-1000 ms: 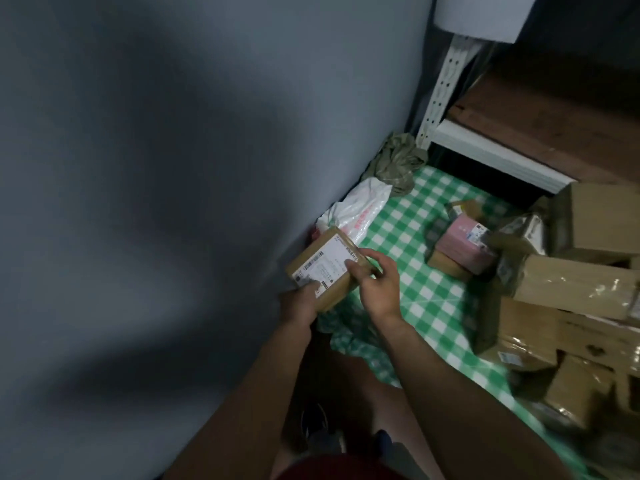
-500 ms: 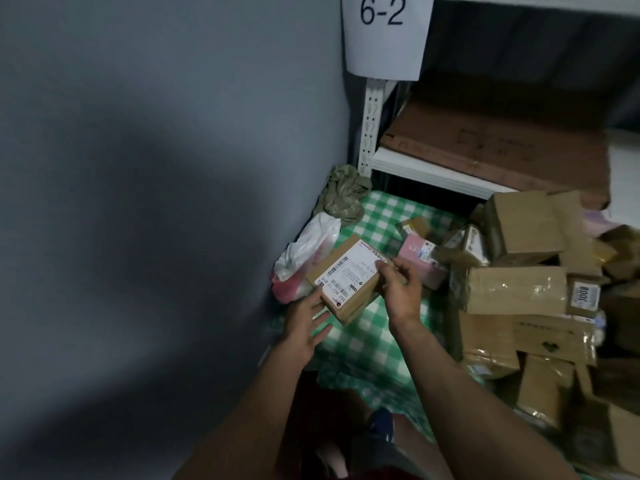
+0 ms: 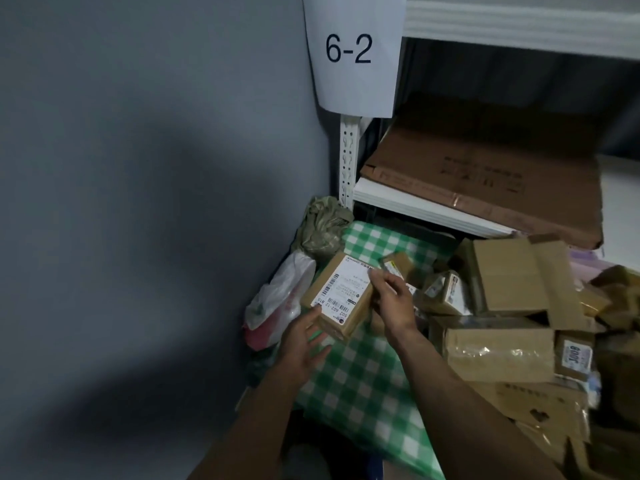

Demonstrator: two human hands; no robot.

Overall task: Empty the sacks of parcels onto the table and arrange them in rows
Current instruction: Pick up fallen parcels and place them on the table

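head view | step: arranging; 1 labelled parcel [image 3: 341, 296] held over the green-checked tabletop [image 3: 360, 382], wall side | right hand [image 3: 393, 303] pinches its far edge, left hand [image 3: 304, 348] spread flat, fingertips touching its near end | next, likely: set it square beside 1 white bag [image 3: 280, 296] | counts: 2 hands, 1 olive sack [image 3: 322, 226], heap [image 3: 498, 351] of at least 5 boxes

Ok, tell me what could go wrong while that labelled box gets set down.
1. The right hand pinches only one edge of the labelled box while the left hand lies open under it, so it may tip out.
2. The white bag lies right beside it; the box could land crooked on it.
3. The loose heap of boxes sits near the right forearm and might be knocked.
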